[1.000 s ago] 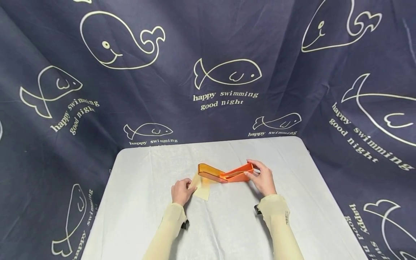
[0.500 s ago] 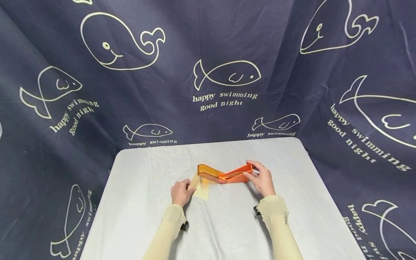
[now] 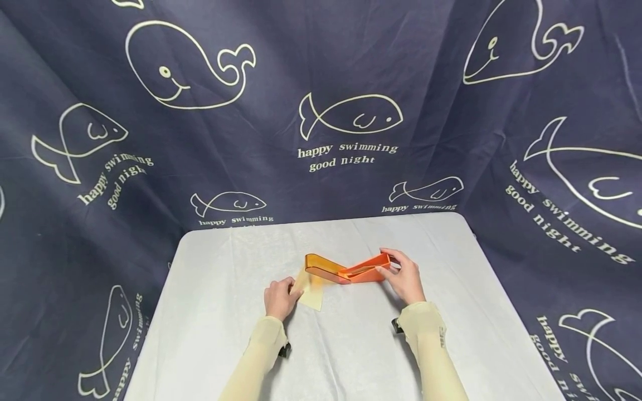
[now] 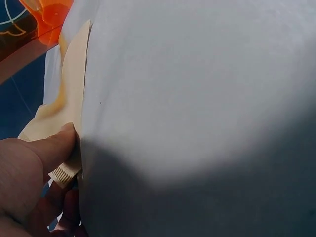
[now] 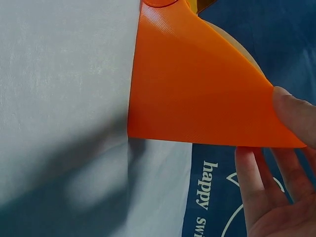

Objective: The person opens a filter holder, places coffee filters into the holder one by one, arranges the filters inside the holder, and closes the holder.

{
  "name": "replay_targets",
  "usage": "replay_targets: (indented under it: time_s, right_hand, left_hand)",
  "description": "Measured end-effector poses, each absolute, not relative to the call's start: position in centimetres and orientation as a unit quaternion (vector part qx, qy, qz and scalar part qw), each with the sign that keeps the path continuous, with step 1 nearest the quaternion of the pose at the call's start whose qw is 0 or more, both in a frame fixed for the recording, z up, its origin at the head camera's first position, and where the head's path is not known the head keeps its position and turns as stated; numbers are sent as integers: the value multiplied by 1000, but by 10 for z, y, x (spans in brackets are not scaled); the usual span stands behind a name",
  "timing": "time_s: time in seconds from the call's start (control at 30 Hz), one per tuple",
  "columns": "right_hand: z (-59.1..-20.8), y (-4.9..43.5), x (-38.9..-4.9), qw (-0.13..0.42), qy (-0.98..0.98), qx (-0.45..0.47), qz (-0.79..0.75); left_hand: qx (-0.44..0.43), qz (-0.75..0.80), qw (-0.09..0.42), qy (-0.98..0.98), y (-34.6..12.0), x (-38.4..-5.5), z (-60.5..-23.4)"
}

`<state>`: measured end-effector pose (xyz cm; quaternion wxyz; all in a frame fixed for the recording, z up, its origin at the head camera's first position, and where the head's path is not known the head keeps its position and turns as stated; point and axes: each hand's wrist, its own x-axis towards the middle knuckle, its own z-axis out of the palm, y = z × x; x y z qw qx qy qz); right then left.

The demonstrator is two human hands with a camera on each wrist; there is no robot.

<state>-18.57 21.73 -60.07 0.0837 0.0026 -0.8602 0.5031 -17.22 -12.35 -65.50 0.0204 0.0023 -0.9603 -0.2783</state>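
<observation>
My left hand (image 3: 278,298) pinches a beige paper coffee filter (image 3: 312,298) between thumb and fingers. In the left wrist view the filter (image 4: 73,81) has a ribbed, crimped edge strip below my thumb. To its right lies an orange filter case (image 3: 370,274), its see-through amber lid (image 3: 325,268) swung out to the left, partly over the filter. My right hand (image 3: 407,280) grips the case's right end, thumb on the near side. Beige paper shows inside the case. In the right wrist view the case (image 5: 197,89) is a flat orange wedge, a beige paper edge (image 5: 237,47) rising behind it.
A white cloth covers the table (image 3: 225,334), its rounded back corners near the curtain. The dark blue curtain (image 3: 276,50) with whale and fish drawings hangs behind and on both sides.
Both hands, the coffee filter and the case hold nearly the same places. Only a slight shift of the head view shows.
</observation>
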Motion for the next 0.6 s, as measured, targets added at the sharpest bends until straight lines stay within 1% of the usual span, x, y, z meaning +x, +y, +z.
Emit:
replay_targets:
  time_s: [0.27,0.43,0.6]
  right_hand:
    - [-605,220,-186,94,-858,10,505]
    - [-605,219,-185,91,-860,8,502]
    - [-604,220,-187,86,-858,5,507]
  left_hand:
    - [-24,-284,19,-958,-123,-170,-657]
    - [-40,-358,2,-933,-131,-171,-651]
    - [-26,-422,1,-906,-141,-176,-634]
